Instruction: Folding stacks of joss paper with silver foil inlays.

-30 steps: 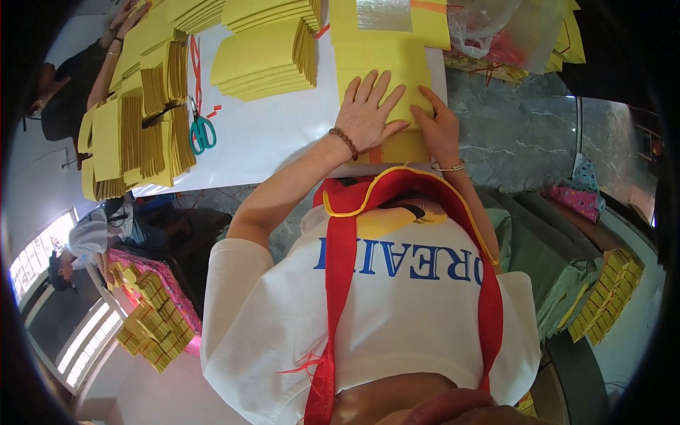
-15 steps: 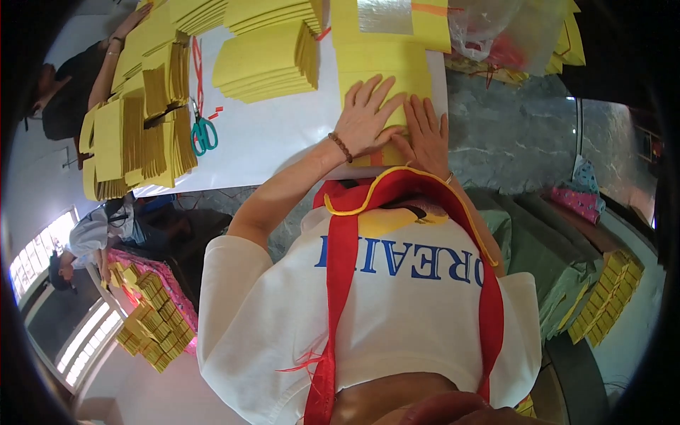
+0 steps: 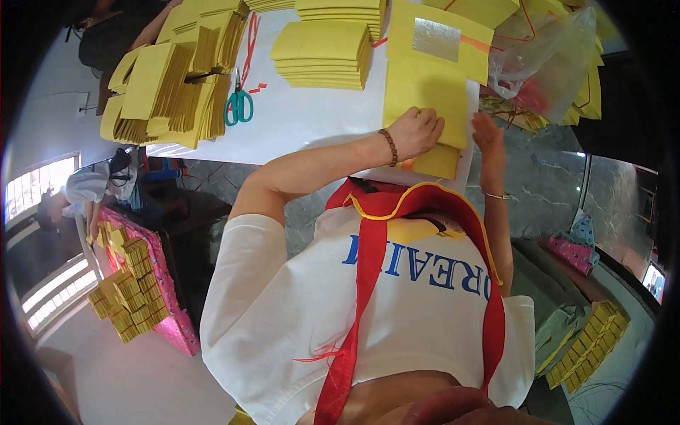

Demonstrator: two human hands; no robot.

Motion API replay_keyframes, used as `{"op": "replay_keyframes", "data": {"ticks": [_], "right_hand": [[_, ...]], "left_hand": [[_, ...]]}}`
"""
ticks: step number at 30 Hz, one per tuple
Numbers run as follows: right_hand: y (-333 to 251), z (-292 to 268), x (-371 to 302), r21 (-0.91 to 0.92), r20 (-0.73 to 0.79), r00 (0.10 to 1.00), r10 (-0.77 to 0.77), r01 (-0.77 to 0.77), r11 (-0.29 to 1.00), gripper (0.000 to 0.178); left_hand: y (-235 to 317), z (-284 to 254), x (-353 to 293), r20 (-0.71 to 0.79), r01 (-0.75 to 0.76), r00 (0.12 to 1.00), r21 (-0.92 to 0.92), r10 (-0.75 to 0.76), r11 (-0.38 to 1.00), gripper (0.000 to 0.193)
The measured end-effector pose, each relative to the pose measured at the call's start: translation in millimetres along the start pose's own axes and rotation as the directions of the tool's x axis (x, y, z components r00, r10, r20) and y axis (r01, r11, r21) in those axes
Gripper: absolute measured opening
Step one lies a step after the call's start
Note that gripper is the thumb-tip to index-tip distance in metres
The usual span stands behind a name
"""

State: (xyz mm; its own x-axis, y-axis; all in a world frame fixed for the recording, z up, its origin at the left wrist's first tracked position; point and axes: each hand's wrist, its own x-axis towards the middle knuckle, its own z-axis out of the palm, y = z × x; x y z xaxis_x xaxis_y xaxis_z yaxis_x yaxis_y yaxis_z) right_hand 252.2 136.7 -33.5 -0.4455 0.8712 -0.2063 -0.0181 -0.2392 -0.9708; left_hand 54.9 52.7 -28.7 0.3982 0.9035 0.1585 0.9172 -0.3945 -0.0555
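My left hand [image 3: 416, 133], with a beaded bracelet at the wrist, is curled closed on a folded yellow paper sheet [image 3: 419, 88] near the table's front edge. What lies within its fingers, if anything, is hidden. My right hand [image 3: 489, 136], wearing a thin bangle, is raised off the paper beside the table's right edge. Its fingers are stretched out and hold nothing. Beyond the folded sheet lies another yellow paper piece with a silver square [image 3: 435, 39] and an orange strip.
On the white table [image 3: 312, 117] are a fanned yellow paper stack [image 3: 322, 57], larger stacks [image 3: 152, 81] at left, green-handled scissors [image 3: 239, 106] and red strips. A clear plastic bag [image 3: 545, 64] is at the right. A co-worker sits left near a pink-covered table [image 3: 180, 319] with yellow bundles.
My right hand has lifted off the paper and moved right. My left hand has gone from spread flat to curled. The whole view has shifted, with the table now further right.
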Motion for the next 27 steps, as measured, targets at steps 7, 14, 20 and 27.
{"op": "replay_keyframes", "data": {"ticks": [7, 14, 20, 27], "right_hand": [[4, 1, -4, 0.036, -0.212, 0.977, -0.013, 0.021, 0.999, 0.058], [-21, 63, 4, -0.144, -0.121, 0.976, -0.181, 0.163, 0.976, 0.041], [-22, 148, 30, -0.053, 0.126, 0.981, -0.147, 0.154, 0.987, 0.035], [-14, 196, 91, -0.498, 0.382, 0.763, -0.521, 0.645, 0.579, 0.032]], "left_hand": [[-63, -72, -10, -0.449, -0.064, 0.890, -0.294, -0.078, 0.954, 0.042], [-186, -89, -68, -0.429, 0.198, 0.885, -0.011, -0.183, 0.980, 0.056], [-208, -48, -84, -0.192, 0.218, 0.957, -0.017, -0.217, 0.976, 0.052], [-217, -46, -84, 0.026, 0.198, 0.980, -0.150, -0.196, 0.969, 0.045]]}}
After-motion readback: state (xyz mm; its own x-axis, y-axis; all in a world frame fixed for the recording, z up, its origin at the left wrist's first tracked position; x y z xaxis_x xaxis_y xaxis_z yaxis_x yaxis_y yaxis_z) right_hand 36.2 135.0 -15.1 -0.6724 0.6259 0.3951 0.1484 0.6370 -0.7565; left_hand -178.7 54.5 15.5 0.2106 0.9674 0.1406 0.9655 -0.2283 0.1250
